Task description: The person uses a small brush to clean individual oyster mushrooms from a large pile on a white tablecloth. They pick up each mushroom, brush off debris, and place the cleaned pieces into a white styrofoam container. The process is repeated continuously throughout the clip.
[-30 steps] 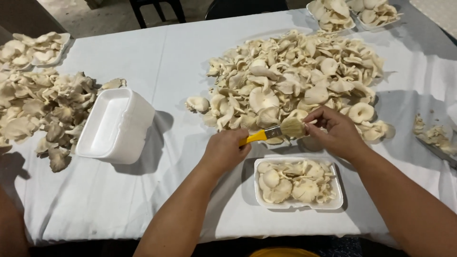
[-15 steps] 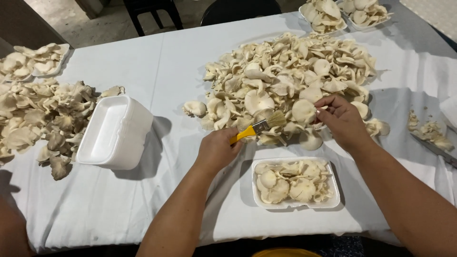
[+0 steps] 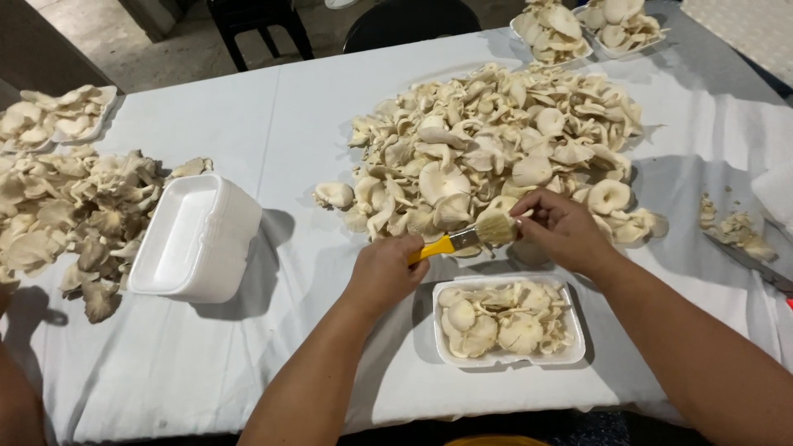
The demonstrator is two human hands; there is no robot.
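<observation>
**Yellow-handled brush at work on one mushroom; a single tray part filled**

Yellow-handled brush (image 3: 462,240): gripped in the left hand (image 3: 387,272), fist closed round the handle, bristles laid against the piece held opposite.

Mushroom (image 3: 504,208): one pale cap, pinched in the closed fingers of the right hand (image 3: 563,231), held just above the counter (image 3: 289,124) at the near edge of the big heap.

Filled tray (image 3: 508,322): white foam, directly below the hands, holding a loose layer of caps; judged close to full.

Big heap (image 3: 496,149): loose mushrooms, large, beyond the hands; judged the bulk of what is left to brush.

Empty trays (image 3: 194,239): white stack, well to the left, none yet filled.

Second heap (image 3: 74,215): darker, clustered mushrooms at the far left edge.

Far trays (image 3: 595,25): filled, at the top right corner; another (image 3: 58,116) at top left.

Scraps (image 3: 731,227): small trimmings beside a knife blade (image 3: 747,258), right edge.
</observation>
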